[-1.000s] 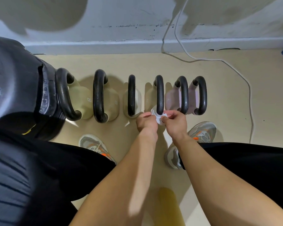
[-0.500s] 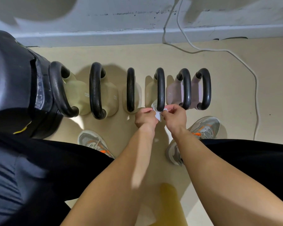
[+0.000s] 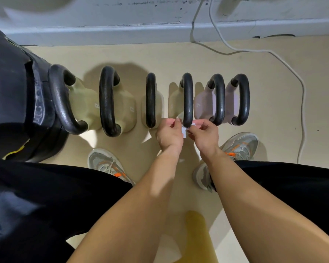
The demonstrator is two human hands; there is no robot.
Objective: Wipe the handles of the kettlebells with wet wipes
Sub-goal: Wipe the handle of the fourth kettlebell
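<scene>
Several kettlebells with black handles stand in a row on the beige floor. My left hand and my right hand both pinch a small white wet wipe at the near end of the fourth kettlebell's handle. The wipe is mostly hidden between my fingers. To the right stand two pale purple kettlebells; to the left a cream kettlebell and two larger ones.
A big black weight fills the left side. A white cable runs along the floor from the wall and down the right. My two grey shoes stand just behind the row.
The view shifted slightly downward and nearer. Both hands stay at the near end of the fourth handle, working the wipe between the fingers; less of the wipe shows.
</scene>
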